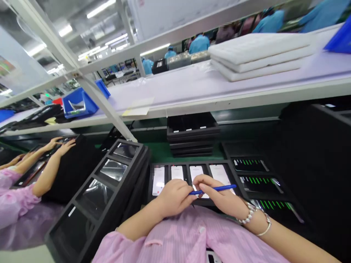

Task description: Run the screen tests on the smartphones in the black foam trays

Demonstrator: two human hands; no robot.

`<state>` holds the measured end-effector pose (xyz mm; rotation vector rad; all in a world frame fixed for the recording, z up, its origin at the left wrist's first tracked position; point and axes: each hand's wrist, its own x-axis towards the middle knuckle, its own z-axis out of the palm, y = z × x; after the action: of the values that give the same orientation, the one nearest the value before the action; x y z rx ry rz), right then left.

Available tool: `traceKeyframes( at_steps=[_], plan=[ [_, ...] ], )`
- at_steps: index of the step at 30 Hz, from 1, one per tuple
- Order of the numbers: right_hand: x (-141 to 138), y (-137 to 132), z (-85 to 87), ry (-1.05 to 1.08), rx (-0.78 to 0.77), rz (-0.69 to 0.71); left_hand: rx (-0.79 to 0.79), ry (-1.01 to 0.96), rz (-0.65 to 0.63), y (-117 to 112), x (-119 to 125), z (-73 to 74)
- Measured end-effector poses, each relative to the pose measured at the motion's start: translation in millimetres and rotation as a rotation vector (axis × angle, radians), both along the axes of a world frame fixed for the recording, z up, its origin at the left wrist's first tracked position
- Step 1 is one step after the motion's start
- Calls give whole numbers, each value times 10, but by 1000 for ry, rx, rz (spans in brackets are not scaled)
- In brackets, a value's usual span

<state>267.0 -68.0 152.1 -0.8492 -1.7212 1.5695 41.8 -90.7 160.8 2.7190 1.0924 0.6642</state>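
Blue pen point(226, 187): one, held between the two hands above the front tray, lying nearly level, its right end pointing clear of the right hand.
Left hand point(175, 197): fingers curled, pinching the left end of the pen between thumb and fingertips.
Right hand point(219, 193): fingers bent, thumb laid across, gripping the pen along its middle.
Right wrist: one beaded bracelet point(248, 215), one thin bangle point(265, 227).
Front tray point(167, 175): black, holding four phones point(158, 180) in a row, screens lit white; the middle ones partly hidden by the hands.
Right-hand tray point(263, 196): black, three dark-screened devices point(260, 184) bearing green bars.
Left-hand tray point(120, 186): black, tilted, four dark-screened devices point(94, 191), atop others.
Tray stack point(192, 140): black, behind the front tray, beneath the shelf.
Shelf point(175, 86): pale top, white foam sheets point(257, 54) piled right, blue bin point(79, 102) left.
Co-worker point(22, 199): far left, pink sleeves, both hands over dark devices.
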Motion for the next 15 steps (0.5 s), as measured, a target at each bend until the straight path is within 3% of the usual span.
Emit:
traceKeyframes(
  at_steps=[5,9,12,15],
  plan=[
    [-84,-45,-81,189,61,-91,79,6,-145,132,169,266],
    [-108,28,-239,322,-97,-192,103,117,-201,384,400,312],
    [-59,128,-317,378,-282,-220,141,147,-126,939,415,428],
    [77,141,-360,196,-265,-213,244,-25,254,1798,177,847]
  ],
)
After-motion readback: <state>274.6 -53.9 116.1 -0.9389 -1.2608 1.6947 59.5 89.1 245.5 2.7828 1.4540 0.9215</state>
